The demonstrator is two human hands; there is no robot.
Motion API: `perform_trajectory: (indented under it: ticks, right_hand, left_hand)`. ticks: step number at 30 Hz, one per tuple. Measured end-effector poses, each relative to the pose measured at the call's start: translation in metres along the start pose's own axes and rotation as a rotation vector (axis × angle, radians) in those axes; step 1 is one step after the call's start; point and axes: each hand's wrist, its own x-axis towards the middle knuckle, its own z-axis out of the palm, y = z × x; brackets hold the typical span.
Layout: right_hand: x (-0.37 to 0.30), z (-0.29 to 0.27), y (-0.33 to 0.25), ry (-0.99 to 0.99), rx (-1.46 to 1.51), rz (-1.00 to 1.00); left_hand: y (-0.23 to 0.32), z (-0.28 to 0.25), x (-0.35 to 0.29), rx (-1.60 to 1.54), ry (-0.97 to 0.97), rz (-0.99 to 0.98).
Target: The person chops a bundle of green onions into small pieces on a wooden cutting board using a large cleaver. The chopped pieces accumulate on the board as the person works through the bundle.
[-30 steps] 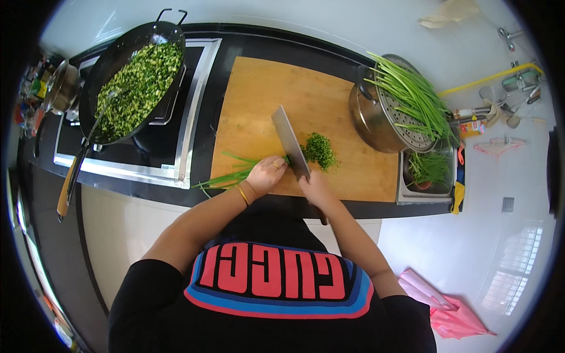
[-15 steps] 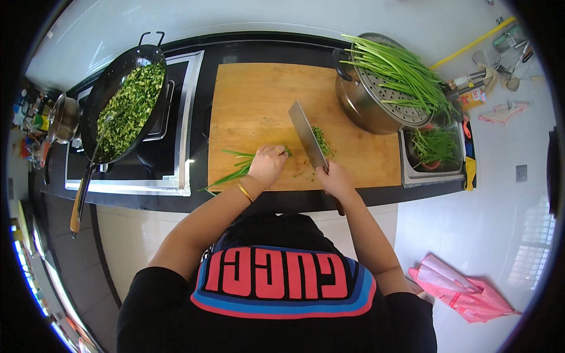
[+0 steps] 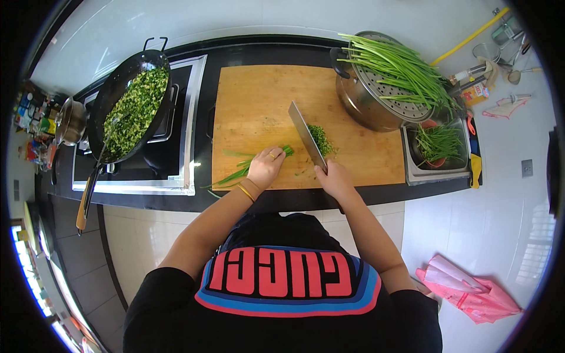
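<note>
On the wooden cutting board (image 3: 265, 94), my left hand (image 3: 266, 169) is closed around a small bunch of garlic chives (image 3: 238, 172). Their long ends trail left toward the board's near edge, and short green ends stick out past my fingers on the right. My right hand (image 3: 334, 178) grips the handle of a cleaver (image 3: 306, 135). Its broad blade slants up and to the left, a little way right of the bunch and apart from it. Against the blade's right side lies a small heap of chopped chives (image 3: 319, 140), with loose bits near it.
At left, a wok (image 3: 154, 109) of chopped green filling (image 3: 136, 106) stands on the stove with a spatula in it. A large steel pot (image 3: 365, 100) at right carries long uncut chives (image 3: 406, 73) on a steamer plate. More chives (image 3: 438, 143) sit in the sink (image 3: 435, 175).
The bunch's cut ends show more beyond my left fingers. More of the chopped heap is visible beside the blade. The whole view has shifted slightly.
</note>
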Motion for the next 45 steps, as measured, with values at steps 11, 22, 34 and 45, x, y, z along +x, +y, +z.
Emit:
perform_trajectory:
  ticks: [11, 22, 34, 45]
  right_hand:
    - [-0.016, -0.003, -0.010, 0.011, 0.002, -0.123]
    - [-0.007, 0.028, -0.021, -0.012, 0.004, -0.112]
    - [-0.016, -0.007, -0.015, -0.123, -0.088, -0.143]
    - [0.025, 0.026, -0.032, -0.038, -0.024, -0.141]
  left_hand:
    - [0.008, -0.003, -0.003, 0.083, -0.021, 0.023]
    - [0.006, -0.003, -0.003, 0.047, 0.028, 0.017]
    - [0.005, -0.004, -0.006, -0.010, 0.027, -0.030]
    - [0.004, -0.003, -0.006, -0.022, 0.009, -0.023]
